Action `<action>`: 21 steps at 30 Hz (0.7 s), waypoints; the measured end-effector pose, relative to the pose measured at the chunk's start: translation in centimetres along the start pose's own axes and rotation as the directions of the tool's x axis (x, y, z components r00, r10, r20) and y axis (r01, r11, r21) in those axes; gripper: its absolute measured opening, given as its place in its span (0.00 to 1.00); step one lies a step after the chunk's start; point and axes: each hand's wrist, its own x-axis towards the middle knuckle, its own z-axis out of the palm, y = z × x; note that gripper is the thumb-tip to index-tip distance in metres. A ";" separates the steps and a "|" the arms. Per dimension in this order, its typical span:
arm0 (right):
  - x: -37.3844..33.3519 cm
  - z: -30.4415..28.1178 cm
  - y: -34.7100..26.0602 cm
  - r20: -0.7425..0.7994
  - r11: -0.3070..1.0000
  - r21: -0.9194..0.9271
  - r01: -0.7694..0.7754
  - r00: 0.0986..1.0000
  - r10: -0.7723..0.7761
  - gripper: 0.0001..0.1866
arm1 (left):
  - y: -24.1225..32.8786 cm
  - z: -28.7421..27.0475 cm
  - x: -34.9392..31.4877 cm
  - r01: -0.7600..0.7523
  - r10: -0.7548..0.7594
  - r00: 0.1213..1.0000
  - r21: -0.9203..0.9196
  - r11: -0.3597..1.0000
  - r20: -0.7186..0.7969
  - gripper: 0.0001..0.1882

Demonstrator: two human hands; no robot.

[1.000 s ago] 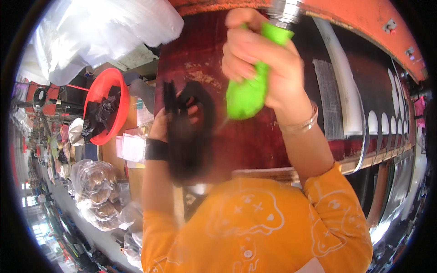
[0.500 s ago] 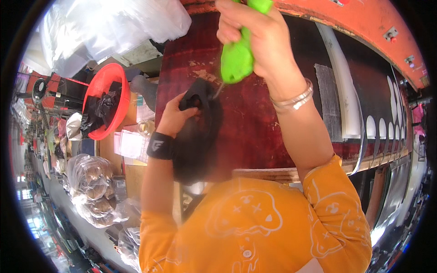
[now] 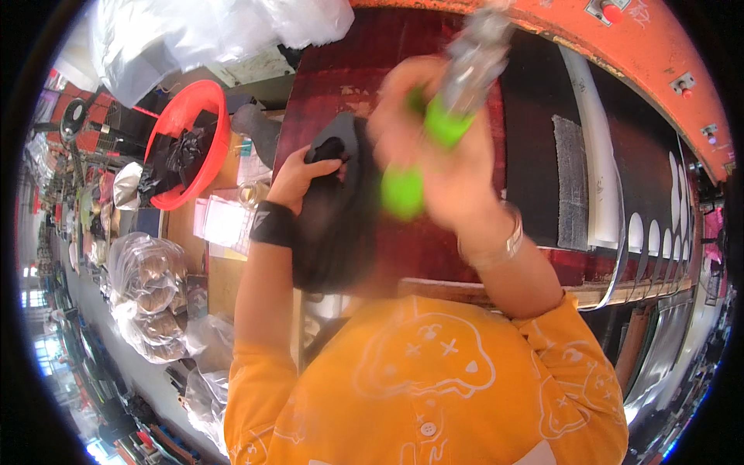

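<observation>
My left hand (image 3: 298,178) grips the edge of a soft black piece (image 3: 337,240), with the thumb laid over a dark opening near its top. The piece hangs down toward my shirt, and its lower part is blurred. To the right of it, my right hand (image 3: 442,147) is closed around a green-handled metal tool (image 3: 449,124). The tool's silvery head (image 3: 477,58) points up and away from me, and a green handle end shows below the fingers. Motion smears hand and tool, so the exact kind is unclear. The tool stands apart from the black piece.
A worn dark red tabletop (image 3: 426,260) lies beneath my hands. An orange machine frame (image 3: 620,46) with knobs crosses the far right. White strips (image 3: 589,155) and a grey textured strip (image 3: 572,186) lie at right. A red basin (image 3: 221,155), papers (image 3: 225,221) and plastic bags (image 3: 151,287) are at left.
My right hand has come down and nearer, turning the tool so its metal head now points up and away. My left hand still holds the black piece. The view has shifted slightly.
</observation>
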 end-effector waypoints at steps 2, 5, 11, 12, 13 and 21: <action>0.3 -0.4 -0.4 -0.290 0.992 0.112 0.057 0.957 -0.022 0.09 | 0.1 0.4 0.0 -0.042 0.051 0.998 0.185 0.982 -0.040 0.09; -0.1 -1.6 -1.5 0.134 0.997 0.075 0.002 0.991 -0.012 0.09 | 0.0 0.3 -0.8 -0.112 0.111 0.994 -0.039 0.993 -0.013 0.12; 0.2 -2.4 -3.6 0.350 0.934 0.330 0.134 0.902 -0.253 0.08 | 0.5 -1.1 -0.4 -0.105 0.398 0.882 -0.718 0.688 0.252 0.25; 0.3 -2.1 -3.9 0.258 0.960 0.151 0.237 0.928 -0.270 0.08 | 0.9 -1.1 0.0 -0.294 0.527 0.812 -0.605 0.740 0.251 0.27; 0.6 -1.7 -4.1 0.229 0.951 0.081 0.300 0.922 -0.311 0.08 | 1.3 -1.0 0.3 -0.175 0.448 0.843 -0.637 0.751 0.296 0.25; 3.7 -1.6 0.3 0.045 0.902 -0.420 -0.101 0.990 0.132 0.17 | 5.8 1.9 -4.2 -0.530 0.551 0.822 0.162 0.832 -0.144 0.10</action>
